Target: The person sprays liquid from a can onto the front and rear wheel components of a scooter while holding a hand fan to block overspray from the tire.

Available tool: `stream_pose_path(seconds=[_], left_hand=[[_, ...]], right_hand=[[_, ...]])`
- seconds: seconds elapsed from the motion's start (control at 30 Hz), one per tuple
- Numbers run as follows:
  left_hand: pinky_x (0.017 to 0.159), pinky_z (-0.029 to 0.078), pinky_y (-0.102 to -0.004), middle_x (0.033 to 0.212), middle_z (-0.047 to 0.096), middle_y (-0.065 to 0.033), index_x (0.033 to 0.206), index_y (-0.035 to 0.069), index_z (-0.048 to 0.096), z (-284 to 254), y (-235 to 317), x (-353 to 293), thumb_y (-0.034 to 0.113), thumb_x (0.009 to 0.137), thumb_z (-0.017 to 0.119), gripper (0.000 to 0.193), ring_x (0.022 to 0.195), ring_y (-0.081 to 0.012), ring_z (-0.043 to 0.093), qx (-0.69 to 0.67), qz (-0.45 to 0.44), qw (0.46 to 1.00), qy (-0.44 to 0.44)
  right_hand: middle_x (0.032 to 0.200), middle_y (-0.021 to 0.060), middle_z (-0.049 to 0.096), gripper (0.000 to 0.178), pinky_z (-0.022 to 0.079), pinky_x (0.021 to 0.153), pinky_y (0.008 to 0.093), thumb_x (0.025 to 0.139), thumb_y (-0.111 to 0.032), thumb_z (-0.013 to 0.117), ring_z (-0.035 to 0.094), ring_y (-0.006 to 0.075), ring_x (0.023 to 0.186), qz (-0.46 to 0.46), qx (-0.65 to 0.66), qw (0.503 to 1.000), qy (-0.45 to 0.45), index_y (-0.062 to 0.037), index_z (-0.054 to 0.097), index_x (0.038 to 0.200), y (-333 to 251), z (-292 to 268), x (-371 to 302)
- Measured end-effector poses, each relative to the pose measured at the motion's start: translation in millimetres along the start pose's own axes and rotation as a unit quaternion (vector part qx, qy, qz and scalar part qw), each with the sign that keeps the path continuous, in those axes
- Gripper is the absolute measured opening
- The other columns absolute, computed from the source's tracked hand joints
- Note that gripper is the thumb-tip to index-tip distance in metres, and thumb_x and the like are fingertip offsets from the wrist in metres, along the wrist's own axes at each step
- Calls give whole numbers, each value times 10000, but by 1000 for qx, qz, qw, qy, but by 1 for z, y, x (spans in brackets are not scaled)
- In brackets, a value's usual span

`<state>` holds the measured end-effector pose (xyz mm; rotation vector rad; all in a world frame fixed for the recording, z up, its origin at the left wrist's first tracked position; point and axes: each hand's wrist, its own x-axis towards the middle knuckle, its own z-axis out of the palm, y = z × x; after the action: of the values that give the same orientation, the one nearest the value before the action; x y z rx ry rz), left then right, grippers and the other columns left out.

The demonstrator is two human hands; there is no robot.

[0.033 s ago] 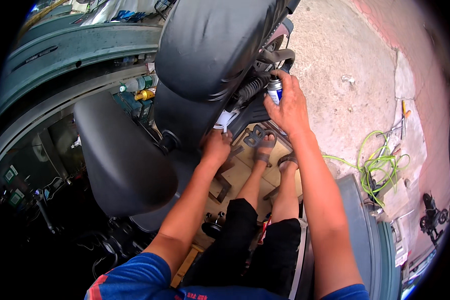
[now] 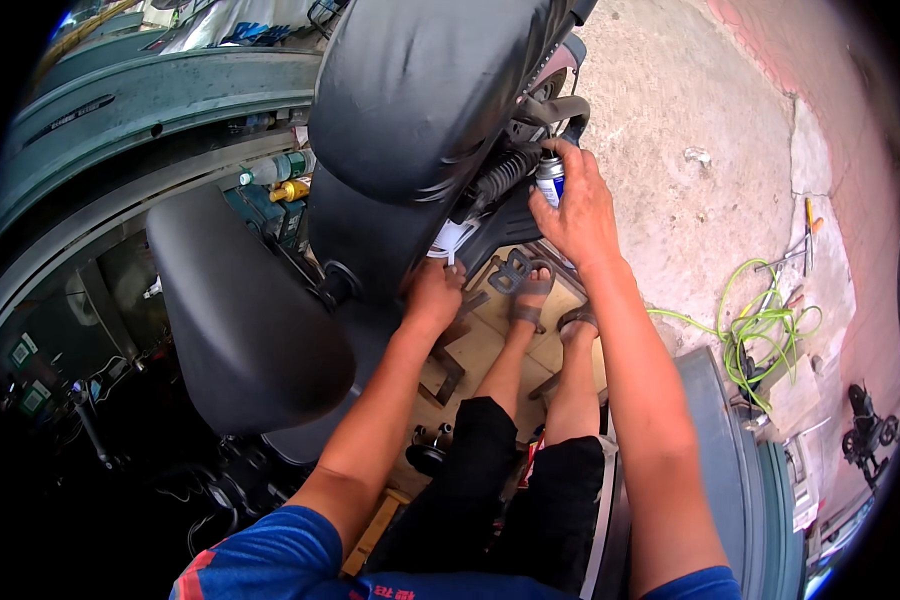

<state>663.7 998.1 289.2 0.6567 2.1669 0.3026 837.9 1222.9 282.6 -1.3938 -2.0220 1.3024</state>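
Spray can [image 2: 549, 180] clasped tight in right hand [image 2: 575, 215].

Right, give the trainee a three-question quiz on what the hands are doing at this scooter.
1. True or false: the right hand holds a spray can.
2. Where is the left hand? A) on the green hose B) under the black seat, by the scooter body C) on a sandal
3. Fill in: the green hose lies coiled on the ______ to the person's right.

Key: 1 true; 2 B; 3 concrete ground.
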Motion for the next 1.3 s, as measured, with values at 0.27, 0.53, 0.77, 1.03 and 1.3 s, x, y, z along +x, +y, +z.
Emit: stream_pose_path(seconds=[0.27,0.53,0.77,1.03,1.3], left_hand=[[808,572,-394,897,718,-102,997,4,674,-1,1,0,-7,1004,575,100,873,-240,734,-30,6,1000,0],[798,568,-405,881,712,-113,982,-2,666,3,-8,1,-13,995,561,106,838,-242,718,-49,18,999,4],[780,573,-347,908,710,-86,1013,-31,677,-1,4,0,-23,1023,522,156,811,-165,698,-38,16,999,-25],[772,588,-342,901,722,-87,1013,-46,686,-4,8,0,-45,1040,513,175,809,-166,714,-31,13,999,-21],[760,580,-387,831,751,-131,965,-31,697,-5,15,2,0,991,560,142,777,-223,731,-62,-3,998,-19]], right_hand=[[1254,229,644,613,567,978,528,894,-160,785,678,480,1138,8,-47,999,17,-148,566,1467,17,3,14],[1269,262,634,610,570,997,533,891,-140,779,677,485,1157,-33,-33,998,-44,-142,576,1466,-5,-12,9],[1280,242,633,611,569,981,540,894,-131,789,678,490,1135,49,-17,998,32,-154,565,1462,18,10,-2],[1304,246,603,638,558,1004,540,876,-112,793,642,493,1178,28,76,990,116,-124,550,1465,-2,31,-43],[1299,234,622,622,551,1015,544,884,-120,804,649,498,1183,38,73,990,111,-121,553,1452,4,54,-47]])
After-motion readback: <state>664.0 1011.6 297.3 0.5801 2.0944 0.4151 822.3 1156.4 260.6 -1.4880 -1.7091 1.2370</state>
